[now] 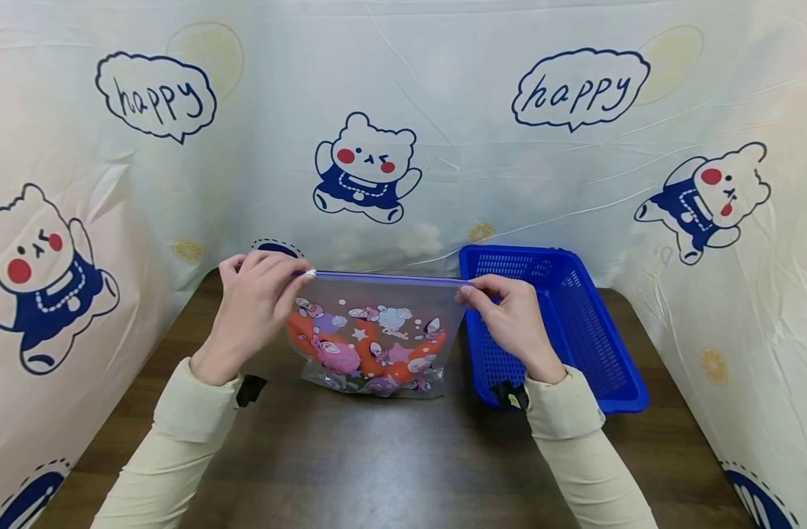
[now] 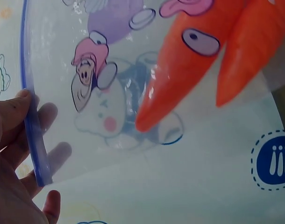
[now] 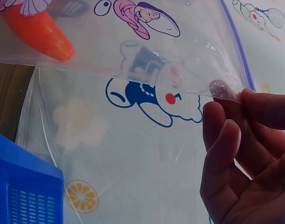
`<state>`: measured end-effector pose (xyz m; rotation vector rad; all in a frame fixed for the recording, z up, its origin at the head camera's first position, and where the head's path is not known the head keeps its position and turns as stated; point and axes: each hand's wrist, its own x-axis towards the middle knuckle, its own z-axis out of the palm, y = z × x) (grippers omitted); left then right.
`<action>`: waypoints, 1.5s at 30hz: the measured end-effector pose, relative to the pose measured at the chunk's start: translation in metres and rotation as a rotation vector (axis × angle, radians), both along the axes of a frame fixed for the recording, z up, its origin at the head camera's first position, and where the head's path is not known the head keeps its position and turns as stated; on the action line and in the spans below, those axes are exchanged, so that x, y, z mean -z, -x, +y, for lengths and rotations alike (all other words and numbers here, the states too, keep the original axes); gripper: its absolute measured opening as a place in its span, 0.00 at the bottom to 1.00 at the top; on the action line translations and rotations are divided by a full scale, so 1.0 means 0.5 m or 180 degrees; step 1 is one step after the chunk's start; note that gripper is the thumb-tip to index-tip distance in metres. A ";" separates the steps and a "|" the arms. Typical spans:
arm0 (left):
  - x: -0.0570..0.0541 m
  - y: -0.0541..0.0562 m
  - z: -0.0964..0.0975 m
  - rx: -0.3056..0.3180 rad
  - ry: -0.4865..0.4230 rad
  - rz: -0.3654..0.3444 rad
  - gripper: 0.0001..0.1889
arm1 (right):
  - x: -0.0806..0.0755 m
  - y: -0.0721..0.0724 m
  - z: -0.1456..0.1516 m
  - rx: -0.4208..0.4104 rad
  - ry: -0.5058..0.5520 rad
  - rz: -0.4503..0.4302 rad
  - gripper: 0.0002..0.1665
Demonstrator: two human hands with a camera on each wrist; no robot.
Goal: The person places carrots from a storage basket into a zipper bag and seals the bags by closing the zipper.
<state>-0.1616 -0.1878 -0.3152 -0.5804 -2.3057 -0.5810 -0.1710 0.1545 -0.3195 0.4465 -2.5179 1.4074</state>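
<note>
A clear zip bag (image 1: 377, 334) with cartoon prints hangs upright between the two hands, its blue-purple zip strip (image 1: 390, 276) stretched level along the top. Inside are tapered orange carrots (image 2: 194, 51), partly covered by the prints. The left hand (image 1: 261, 297) pinches the strip's left end, thumb (image 2: 14, 109) on the near side and fingers behind the plastic. At the opposite top corner, the right hand (image 1: 509, 316) pinches the bag between thumb and index finger, its other fingers loosely bent. The bag's crinkled bottom sits low over the brown table (image 1: 377, 455).
A blue perforated basket (image 1: 615, 367) stands on the table at the right, partly behind the right hand and wrist. Pale cloth (image 1: 476, 184) printed with bears surrounds the table at the back and sides. Small black devices (image 1: 250, 391) are worn at both wrists.
</note>
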 end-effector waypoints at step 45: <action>0.038 0.009 -0.075 -0.0046 -0.1009 -0.1529 0.21 | 0.020 0.013 0.021 -0.0124 0.0202 -0.0248 0.12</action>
